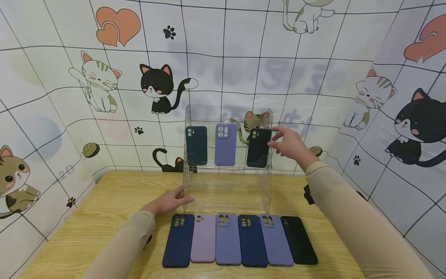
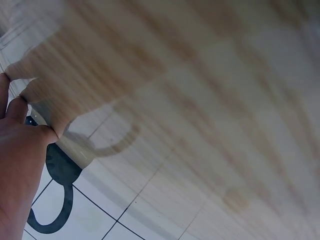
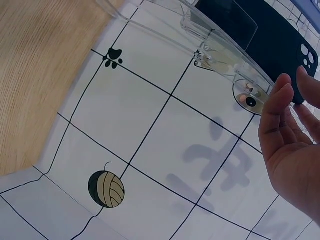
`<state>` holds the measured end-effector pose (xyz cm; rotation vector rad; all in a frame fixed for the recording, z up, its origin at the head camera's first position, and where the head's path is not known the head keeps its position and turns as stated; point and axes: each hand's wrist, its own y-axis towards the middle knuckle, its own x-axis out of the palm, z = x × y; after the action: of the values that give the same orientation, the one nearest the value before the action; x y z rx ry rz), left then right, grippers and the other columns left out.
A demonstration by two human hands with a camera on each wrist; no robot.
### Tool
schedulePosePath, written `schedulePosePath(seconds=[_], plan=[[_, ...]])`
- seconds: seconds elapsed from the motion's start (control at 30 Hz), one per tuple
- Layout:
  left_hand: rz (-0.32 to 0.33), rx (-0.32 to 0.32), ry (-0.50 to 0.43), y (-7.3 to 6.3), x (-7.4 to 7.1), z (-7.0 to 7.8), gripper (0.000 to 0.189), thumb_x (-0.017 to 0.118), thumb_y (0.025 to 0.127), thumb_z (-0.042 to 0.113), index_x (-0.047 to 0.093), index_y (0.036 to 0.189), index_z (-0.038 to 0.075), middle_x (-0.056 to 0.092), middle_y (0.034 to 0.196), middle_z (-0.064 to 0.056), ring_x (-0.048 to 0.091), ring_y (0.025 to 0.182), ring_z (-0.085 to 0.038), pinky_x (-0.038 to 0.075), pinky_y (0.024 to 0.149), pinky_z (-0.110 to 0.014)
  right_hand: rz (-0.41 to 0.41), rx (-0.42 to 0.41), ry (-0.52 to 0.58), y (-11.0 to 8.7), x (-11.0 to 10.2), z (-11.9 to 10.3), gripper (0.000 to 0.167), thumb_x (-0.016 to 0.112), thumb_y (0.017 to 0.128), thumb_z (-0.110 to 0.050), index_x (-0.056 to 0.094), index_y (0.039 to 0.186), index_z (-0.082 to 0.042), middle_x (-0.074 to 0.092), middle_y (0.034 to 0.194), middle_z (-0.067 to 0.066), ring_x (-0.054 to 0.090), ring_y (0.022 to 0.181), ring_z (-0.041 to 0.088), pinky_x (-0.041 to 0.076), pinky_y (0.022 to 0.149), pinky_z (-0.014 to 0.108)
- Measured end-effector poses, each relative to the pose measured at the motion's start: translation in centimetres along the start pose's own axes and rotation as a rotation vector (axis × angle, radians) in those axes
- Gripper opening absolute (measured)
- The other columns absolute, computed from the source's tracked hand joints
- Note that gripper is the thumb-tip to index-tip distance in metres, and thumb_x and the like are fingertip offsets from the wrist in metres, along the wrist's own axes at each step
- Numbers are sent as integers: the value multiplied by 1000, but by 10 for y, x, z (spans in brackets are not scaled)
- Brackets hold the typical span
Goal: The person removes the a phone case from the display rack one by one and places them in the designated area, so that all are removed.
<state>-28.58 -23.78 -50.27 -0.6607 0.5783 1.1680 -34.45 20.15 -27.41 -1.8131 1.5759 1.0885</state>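
Observation:
A clear acrylic display stand [image 1: 226, 182] stands upright on the table against the backdrop. On its upper ledge sit a dark green phone case [image 1: 196, 145], a lilac phone case [image 1: 225, 147] and a black phone case [image 1: 259, 149], left to right. My right hand [image 1: 287, 143] has thumb and fingers at the upper right edge of the black case, which rests in its slot; the right wrist view shows the fingertips beside its camera holes. Low on the stand's left side, my left hand [image 1: 170, 200] presses its fingertips against the clear panel, also seen in the left wrist view.
In front of the stand, a row of several phone cases lies flat: navy [image 1: 177, 242], pink [image 1: 203, 240], lilac [image 1: 228, 242], another navy, another lilac, and black [image 1: 299, 242]. The wood-grain table [image 1: 115, 201] meets a cat-patterned cloth [image 1: 223, 73] behind and on both sides.

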Motion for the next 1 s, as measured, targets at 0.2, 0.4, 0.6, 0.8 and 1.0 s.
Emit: schedulePosePath(seconds=[0.2,0.4,0.6,0.8,1.0], plan=[[-2,1,-13,-2,-1,2,101,59,96,76,24,172,20,52,161,-24,50,150,-44,39,122,-67,39,5,25,0,4,-3,54,67,107,-25,47,154,-10,65,138,21,71,84,26,58,69,33],[4,5,-26,-3,-2,2,100,60,96,75,24,172,20,53,160,-24,48,151,-45,38,122,-67,58,-13,60,1,12,-7,45,67,107,-25,50,145,-8,68,133,23,72,82,33,59,65,34],[5,0,-21,-3,-1,2,101,60,95,76,25,172,21,54,159,-25,50,150,-46,39,121,-68,57,-24,90,3,23,-8,49,65,108,-17,46,153,-16,71,126,24,71,68,31,59,59,32],[9,-2,-25,-4,-1,1,100,60,95,76,25,171,21,54,158,-24,50,150,-46,39,121,-68,60,-102,55,4,34,-2,61,63,108,-10,37,161,-26,71,125,26,66,58,25,59,55,36],[2,-3,-23,-4,-2,1,101,59,95,78,24,172,21,53,160,-24,49,150,-45,39,121,-67,71,-162,-12,4,45,4,66,63,108,-11,30,164,-26,74,124,26,67,57,25,59,54,36]])
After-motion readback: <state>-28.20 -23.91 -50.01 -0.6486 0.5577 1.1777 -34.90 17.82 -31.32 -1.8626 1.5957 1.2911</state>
